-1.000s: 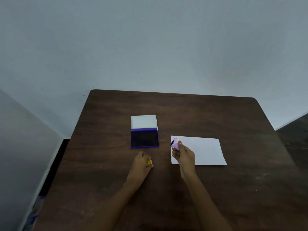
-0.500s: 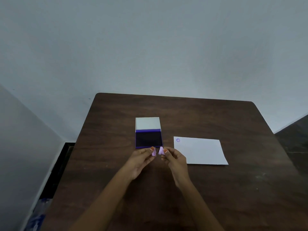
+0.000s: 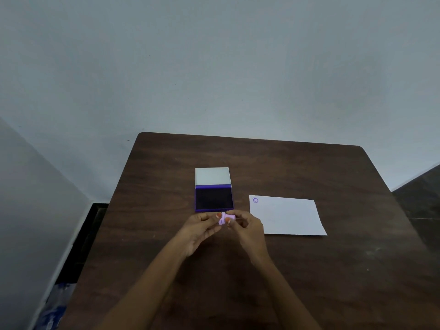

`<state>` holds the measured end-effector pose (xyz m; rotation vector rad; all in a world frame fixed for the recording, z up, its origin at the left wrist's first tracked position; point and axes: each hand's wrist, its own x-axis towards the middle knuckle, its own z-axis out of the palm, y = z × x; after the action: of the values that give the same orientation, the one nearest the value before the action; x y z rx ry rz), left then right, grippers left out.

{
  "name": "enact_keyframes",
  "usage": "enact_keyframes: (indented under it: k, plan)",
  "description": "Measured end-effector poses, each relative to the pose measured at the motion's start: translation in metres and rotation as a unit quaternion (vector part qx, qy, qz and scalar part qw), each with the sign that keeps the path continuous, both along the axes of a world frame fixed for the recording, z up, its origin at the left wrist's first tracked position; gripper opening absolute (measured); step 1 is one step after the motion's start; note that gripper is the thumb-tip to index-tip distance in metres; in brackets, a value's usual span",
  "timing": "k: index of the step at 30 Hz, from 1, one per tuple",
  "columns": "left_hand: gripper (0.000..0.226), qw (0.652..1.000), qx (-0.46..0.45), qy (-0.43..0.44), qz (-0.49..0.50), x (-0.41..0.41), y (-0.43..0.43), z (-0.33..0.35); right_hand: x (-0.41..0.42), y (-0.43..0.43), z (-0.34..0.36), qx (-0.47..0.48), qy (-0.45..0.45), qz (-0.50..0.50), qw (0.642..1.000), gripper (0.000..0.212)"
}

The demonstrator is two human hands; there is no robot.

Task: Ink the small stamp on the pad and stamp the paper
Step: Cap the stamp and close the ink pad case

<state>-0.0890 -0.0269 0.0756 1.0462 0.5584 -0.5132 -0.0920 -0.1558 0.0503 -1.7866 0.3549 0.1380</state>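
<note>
A small lilac stamp (image 3: 226,218) is held between both hands just in front of the ink pad. My left hand (image 3: 200,228) pinches its left end and my right hand (image 3: 247,226) grips its right end. The two lilac pieces sit pressed together. The purple ink pad (image 3: 213,199) lies open on the table, its white lid (image 3: 212,177) folded back behind it. To the right lies the white paper (image 3: 289,216), with one round purple stamp mark (image 3: 255,200) in its top left corner.
The dark wooden table (image 3: 309,282) carries everything, with a pale wall behind it. The floor drops away past the left edge, where a blue and white item (image 3: 51,313) lies at the lower left.
My right hand lifted the stamp off the paper, leaving the mark, and moved left. My left hand rose from the table to meet it. The two lilac pieces have come together.
</note>
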Motion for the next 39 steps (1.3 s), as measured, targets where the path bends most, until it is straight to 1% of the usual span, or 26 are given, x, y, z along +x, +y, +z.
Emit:
enact_keyframes:
  k: [2, 4, 5, 7, 8, 10, 11, 13, 16, 18, 19, 21, 22, 23, 25, 27, 31, 37, 39]
  plan:
    - [0.019, 1.000, -0.001, 0.007, 0.001, 0.001, 0.001, 0.000, 0.001, 0.002, -0.003, -0.021, 0.011, 0.005, 1.000, 0.025]
    - [0.017, 1.000, 0.005, 0.010, -0.004, 0.003, 0.001, 0.000, 0.004, 0.000, -0.004, -0.036, 0.020, -0.008, 0.999, 0.023]
    - [0.019, 1.000, 0.011, 0.009, -0.009, 0.003, 0.001, 0.000, 0.006, -0.002, -0.004, -0.054, 0.023, 0.010, 0.998, 0.018]
    - [0.020, 0.999, 0.028, 0.002, -0.017, 0.005, 0.001, -0.001, 0.013, 0.000, -0.008, -0.061, -0.009, 0.061, 0.996, 0.011]
    - [0.018, 0.999, 0.037, -0.003, -0.020, 0.005, 0.001, -0.001, 0.015, 0.003, -0.011, -0.057, -0.006, 0.028, 0.998, 0.011]
    - [0.014, 0.998, 0.055, -0.016, -0.026, 0.006, 0.000, -0.002, 0.013, 0.012, -0.010, -0.042, 0.061, -0.113, 0.991, 0.017]
    - [0.012, 0.997, 0.064, -0.022, -0.029, 0.007, -0.001, -0.002, 0.011, 0.013, -0.013, -0.033, 0.061, -0.123, 0.990, 0.020]
    - [0.013, 0.996, 0.071, -0.030, -0.032, 0.008, -0.002, -0.002, 0.008, 0.014, -0.018, -0.028, 0.035, -0.075, 0.996, 0.026]
    - [0.014, 0.997, 0.061, -0.042, -0.024, 0.009, -0.006, -0.004, 0.014, -0.002, -0.018, -0.041, 0.031, -0.017, 0.999, 0.016]
    - [0.017, 0.997, 0.049, -0.046, -0.024, 0.009, -0.008, -0.007, 0.018, -0.007, -0.017, -0.036, 0.033, 0.010, 0.999, 0.018]
    - [0.018, 0.997, 0.053, -0.044, -0.031, 0.009, -0.009, -0.009, 0.019, -0.005, -0.016, -0.034, 0.025, 0.011, 0.999, 0.015]
    - [0.020, 0.994, 0.093, -0.032, -0.055, 0.010, -0.010, -0.013, 0.019, 0.001, -0.022, -0.034, 0.022, -0.029, 0.999, 0.013]
    - [0.018, 0.990, 0.130, -0.024, -0.059, 0.011, -0.010, -0.016, 0.019, 0.004, -0.023, -0.037, 0.031, -0.052, 0.997, 0.019]
    - [0.016, 0.984, 0.172, -0.018, -0.052, 0.013, -0.009, -0.019, 0.020, 0.006, -0.025, -0.049, 0.033, -0.048, 0.997, 0.025]
    - [0.014, 0.968, 0.248, -0.020, -0.021, 0.017, -0.006, -0.026, 0.023, 0.005, -0.033, -0.108, 0.013, 0.039, 0.993, 0.027]
    - [0.017, 0.956, 0.292, -0.031, 0.004, 0.019, 0.000, -0.031, 0.026, 0.004, -0.036, -0.167, -0.011, 0.112, 0.980, 0.023]
    - [0.015, 0.943, 0.329, -0.035, 0.032, 0.021, 0.018, -0.041, 0.029, 0.011, -0.042, -0.211, -0.020, 0.175, 0.961, 0.021]
    - [0.014, 0.937, 0.346, -0.021, 0.052, 0.034, 0.037, -0.051, 0.035, 0.007, -0.046, -0.215, 0.018, 0.214, 0.953, 0.024]
    - [0.016, 0.932, 0.359, -0.023, 0.052, 0.041, 0.042, -0.052, 0.039, -0.001, -0.042, -0.211, 0.030, 0.224, 0.951, 0.032]
